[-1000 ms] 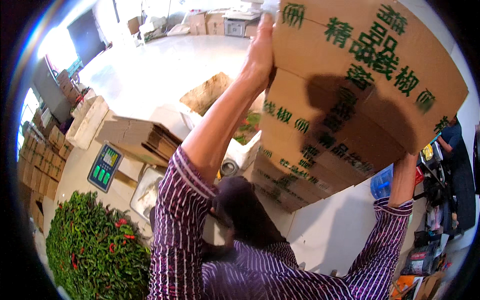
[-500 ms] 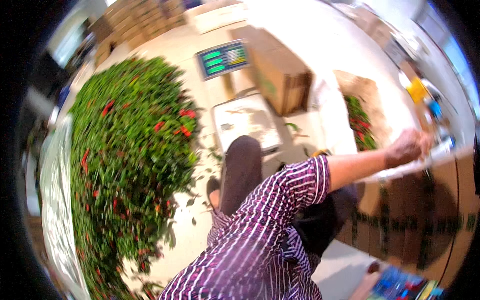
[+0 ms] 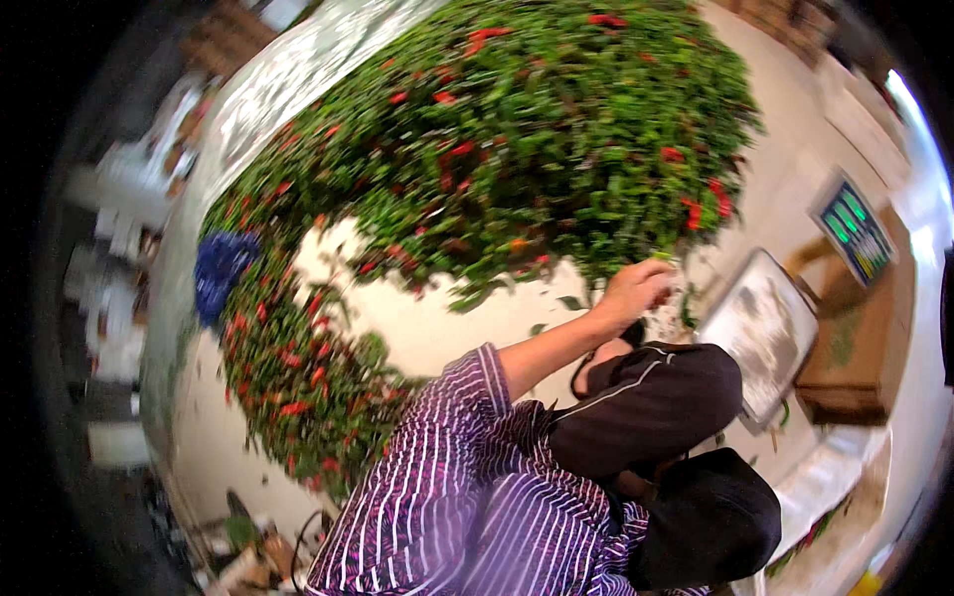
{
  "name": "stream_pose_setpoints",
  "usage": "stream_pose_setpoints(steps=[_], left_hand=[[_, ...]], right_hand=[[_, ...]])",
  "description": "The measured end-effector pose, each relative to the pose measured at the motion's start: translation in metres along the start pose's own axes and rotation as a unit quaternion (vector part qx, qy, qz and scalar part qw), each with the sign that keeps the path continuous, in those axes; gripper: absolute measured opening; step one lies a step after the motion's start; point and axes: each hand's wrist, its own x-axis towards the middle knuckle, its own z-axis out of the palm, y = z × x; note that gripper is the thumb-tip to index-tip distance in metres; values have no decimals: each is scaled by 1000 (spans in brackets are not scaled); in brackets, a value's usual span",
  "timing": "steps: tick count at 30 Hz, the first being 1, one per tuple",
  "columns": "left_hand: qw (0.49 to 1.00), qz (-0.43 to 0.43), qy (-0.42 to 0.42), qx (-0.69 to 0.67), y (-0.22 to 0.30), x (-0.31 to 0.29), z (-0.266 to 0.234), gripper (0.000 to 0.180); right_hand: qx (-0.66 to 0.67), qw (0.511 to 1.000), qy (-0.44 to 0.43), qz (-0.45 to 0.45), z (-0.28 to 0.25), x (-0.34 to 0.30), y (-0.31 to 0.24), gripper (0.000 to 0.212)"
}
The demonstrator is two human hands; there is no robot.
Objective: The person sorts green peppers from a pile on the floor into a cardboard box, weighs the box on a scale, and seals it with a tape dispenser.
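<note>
A large heap of green and red chili peppers (image 3: 556,129), blurred and with leaves among them, spreads over the pale floor. My left hand (image 3: 636,293) is at its near right edge, by my knee. The fingers are loosely bent and slightly apart, with no held thing visible in them. Loose green leaves lie close below the hand. A second lobe of the heap (image 3: 308,397) curves down on the left beside my striped sleeve. My right hand is not in view.
On the right, a platform scale (image 3: 760,333) with a lit display (image 3: 853,228) stands against a cardboard box (image 3: 845,382). A white-lined container (image 3: 825,502) is at lower right. A blue bag (image 3: 224,273) and a pale sheet (image 3: 283,84) border the heap.
My view has turned left toward the heap. My left hand, earlier a closed fist over the rim of the white-lined box, is now at the heap's edge with looser fingers.
</note>
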Motion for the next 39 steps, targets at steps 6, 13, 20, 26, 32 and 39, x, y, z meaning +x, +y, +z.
stream_pose_setpoints(steps=[6, 13, 20, 26, 32, 39], left_hand=[[908, -151, 197, 338, -204, -185, -165, 42], [863, -267, 117, 412, -312, -317, -230, 36], [873, -255, 99, 403, -279, -267, -295, 46], [857, -305, 51, 411, -265, -174, -191, 44], [851, -320, 27, 416, -258, -155, -192, 43], [849, -337, -7, 407, -268, -110, -157, 43]], right_hand=[[-113, 991, -69, -8, 15, 43, -50, 17], [-136, 984, -111, -1, 37, 57, -52, 18], [-124, 982, -128, -54, 61, 59, -76, 20], [-97, 980, 27, -173, -22, 62, -144, 21], [42, 928, 192, -318, -50, 40, -281, 26], [-186, 735, 492, -429, -157, 77, -412, 46]])
